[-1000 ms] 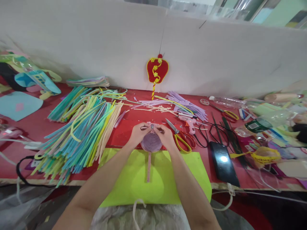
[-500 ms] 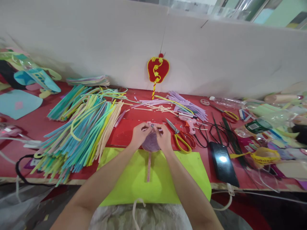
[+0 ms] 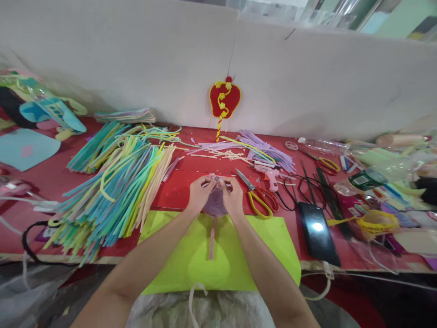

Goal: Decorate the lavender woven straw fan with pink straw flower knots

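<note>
A purple fan of chenille stems (image 3: 215, 203) with a pink handle (image 3: 211, 239) lies before me, its handle pointing toward me over a yellow-green sheet (image 3: 252, 255). At the fan's upper edge my left hand (image 3: 200, 193) is closed, thumb and fingers pinched. My right hand (image 3: 232, 192) is closed in a pinch on the same edge, the fingertips of both hands nearly meeting. Between them is a small greyish piece, too small to make out. Both hands cover the sides of the fan. Yellow-and-red-handled scissors (image 3: 256, 195) lie just right of my right hand.
Bundles of coloured chenille stems (image 3: 116, 182) fill the left side. A red fan (image 3: 225, 99) leans against the white wall. Purple stems (image 3: 268, 150), a pink glue gun (image 3: 271, 178), a phone (image 3: 318, 233) with cables and plastic bottles (image 3: 365, 180) lie to the right.
Almost nothing differs. Both hands stay pinched at the fan's upper edge, with only a very slight shift of the fingers.
</note>
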Available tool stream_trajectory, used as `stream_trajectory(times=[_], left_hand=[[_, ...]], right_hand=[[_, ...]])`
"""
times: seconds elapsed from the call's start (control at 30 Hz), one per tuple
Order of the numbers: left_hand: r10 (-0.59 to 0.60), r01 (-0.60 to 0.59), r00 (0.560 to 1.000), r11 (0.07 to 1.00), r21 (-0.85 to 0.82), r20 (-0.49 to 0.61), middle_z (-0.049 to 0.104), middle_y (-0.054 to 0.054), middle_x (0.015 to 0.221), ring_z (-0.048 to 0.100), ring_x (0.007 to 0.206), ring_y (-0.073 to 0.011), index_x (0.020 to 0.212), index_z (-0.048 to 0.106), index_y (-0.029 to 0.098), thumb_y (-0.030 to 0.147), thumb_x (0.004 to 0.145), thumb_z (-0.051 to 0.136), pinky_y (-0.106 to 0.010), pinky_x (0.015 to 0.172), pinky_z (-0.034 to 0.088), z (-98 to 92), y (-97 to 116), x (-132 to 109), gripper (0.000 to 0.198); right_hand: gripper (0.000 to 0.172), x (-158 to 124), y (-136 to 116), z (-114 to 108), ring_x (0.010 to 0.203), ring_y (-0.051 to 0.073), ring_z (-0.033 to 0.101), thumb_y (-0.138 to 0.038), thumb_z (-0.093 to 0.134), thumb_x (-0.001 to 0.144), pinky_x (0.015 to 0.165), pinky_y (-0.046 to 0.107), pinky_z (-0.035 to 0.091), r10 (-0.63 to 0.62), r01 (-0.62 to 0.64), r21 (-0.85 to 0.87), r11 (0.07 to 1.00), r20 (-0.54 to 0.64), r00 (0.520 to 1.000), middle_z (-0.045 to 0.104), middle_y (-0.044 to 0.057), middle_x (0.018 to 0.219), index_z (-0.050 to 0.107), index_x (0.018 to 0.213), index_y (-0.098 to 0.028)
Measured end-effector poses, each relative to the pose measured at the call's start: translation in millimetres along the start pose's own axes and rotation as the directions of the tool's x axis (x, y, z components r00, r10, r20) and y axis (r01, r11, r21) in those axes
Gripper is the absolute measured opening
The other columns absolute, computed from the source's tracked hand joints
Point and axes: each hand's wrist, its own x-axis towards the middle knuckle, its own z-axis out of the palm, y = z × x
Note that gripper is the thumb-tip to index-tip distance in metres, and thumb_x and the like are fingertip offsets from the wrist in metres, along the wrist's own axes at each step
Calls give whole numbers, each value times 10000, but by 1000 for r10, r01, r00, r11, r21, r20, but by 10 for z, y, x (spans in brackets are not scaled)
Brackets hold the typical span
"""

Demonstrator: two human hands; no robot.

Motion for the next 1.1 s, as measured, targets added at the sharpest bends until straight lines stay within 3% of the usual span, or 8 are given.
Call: stream_trajectory(times=[0.17,0.33,0.57,0.73,0.9,1.1], left_hand=[[-3,3,1000,999,42,-4,598,19,608,550,603,-92,602,603,146,259,691,588,-189,600,431,-4,0,21,144],[-5,5,1000,998,65,-11,618,15,624,570,613,-100,617,617,146,237,696,583,-196,607,443,1,30,-3,125],[56,-61,997,992,106,49,704,-44,833,643,797,-161,798,667,153,254,720,606,-267,767,489,-60,89,32,142],[53,-61,995,994,92,85,706,-57,883,647,830,-170,838,669,152,280,751,572,-282,790,494,-93,65,64,183],[99,-104,994,981,162,35,703,-41,837,641,783,-156,819,668,159,268,734,588,-260,754,488,-120,70,64,160],[131,-123,990,981,149,-47,684,-40,800,628,753,-149,793,655,154,297,735,588,-254,736,474,-148,38,75,168]], right_hand=[[240,-3,31,9,757,151,560,-396,453,862,714,283,458,-95,93,-53,994,-20,995,590,39,810,562,820,-186],[236,-7,31,15,757,151,560,-391,462,858,714,284,455,-105,102,-71,992,-28,994,591,39,807,565,809,-184],[255,73,39,-40,714,160,584,-417,512,806,716,297,464,62,-61,46,997,-26,998,647,38,764,596,794,-176],[233,110,37,-83,704,162,592,-402,535,789,716,296,463,85,-84,85,993,-11,996,657,36,738,598,772,-178],[269,111,65,-73,762,177,608,-430,541,780,744,306,463,112,-115,76,990,36,993,678,50,803,627,811,-177],[318,116,115,-25,820,186,616,-472,575,750,743,306,476,202,-250,275,928,191,961,691,48,886,654,863,-185]])
